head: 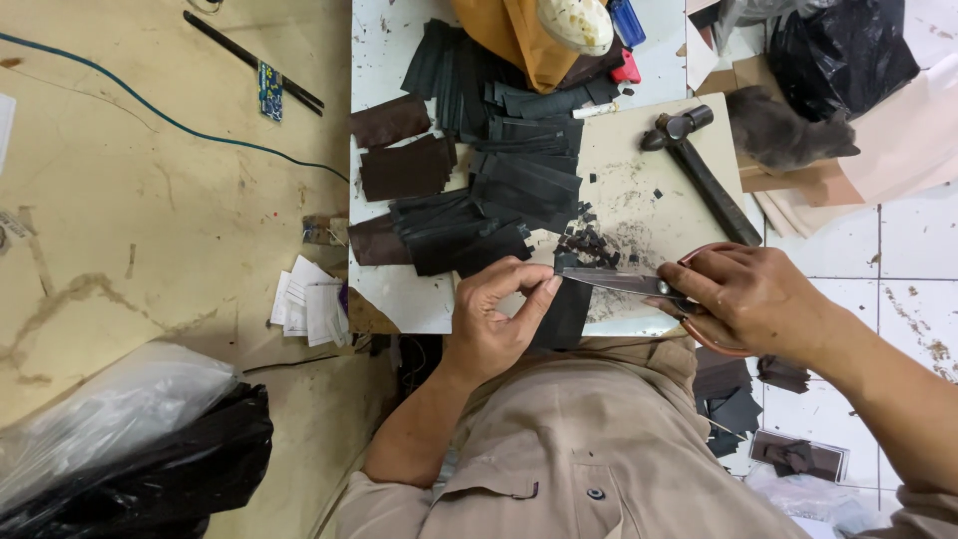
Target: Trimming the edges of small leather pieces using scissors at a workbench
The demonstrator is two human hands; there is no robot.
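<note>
A white, paint-chipped worktop [384,40] stands over a tan floor [140,200] that is stained and scuffed. Right of the hands the floor turns to white tiles [848,250] with dirty marks. A teal cable [150,112] runs across the tan floor. The light is even.

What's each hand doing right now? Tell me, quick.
Left hand: closed, pinching a black leather piece.
Right hand: closed on scissors.

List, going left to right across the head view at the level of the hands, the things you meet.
White paper scraps → left hand → black piece it holds → scissors → right hand.
</note>
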